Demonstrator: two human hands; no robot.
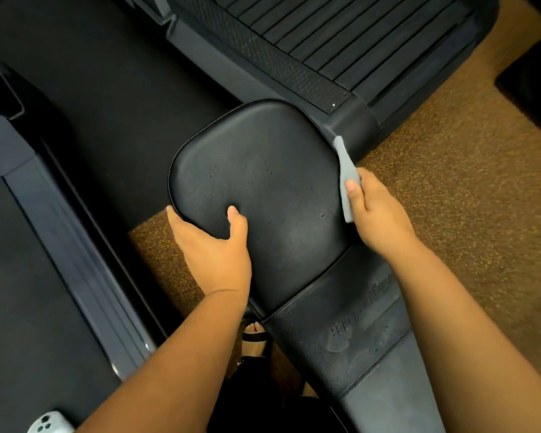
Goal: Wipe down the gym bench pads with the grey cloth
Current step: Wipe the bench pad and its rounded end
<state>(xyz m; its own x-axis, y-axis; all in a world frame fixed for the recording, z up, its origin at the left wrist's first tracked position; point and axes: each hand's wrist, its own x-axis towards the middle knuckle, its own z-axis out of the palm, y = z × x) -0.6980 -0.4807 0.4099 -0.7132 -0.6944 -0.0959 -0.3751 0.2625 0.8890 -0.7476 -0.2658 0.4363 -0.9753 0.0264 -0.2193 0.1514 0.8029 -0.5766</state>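
A black padded seat pad (pixel 263 170) fills the centre of the head view, and a second black back pad (pixel 350 332) with an embossed logo runs toward me at the lower right. My left hand (pixel 213 248) grips the seat pad's near left edge, thumb pressed on top and fingers wrapped under the rim. My right hand (pixel 378 214) holds the grey cloth (pixel 346 173) against the pad's right side edge, thumb on the cloth. The cloth stands up along that edge, its tip reaching the far right corner.
A treadmill with a slatted black belt (pixel 341 35) lies beyond the seat. Another machine's grey frame (pixel 75 245) runs down the left. Brown speckled floor (pixel 466 198) spreads to the right. My sandalled foot (pixel 255 334) shows under the bench. A white controller (pixel 49 424) sits bottom left.
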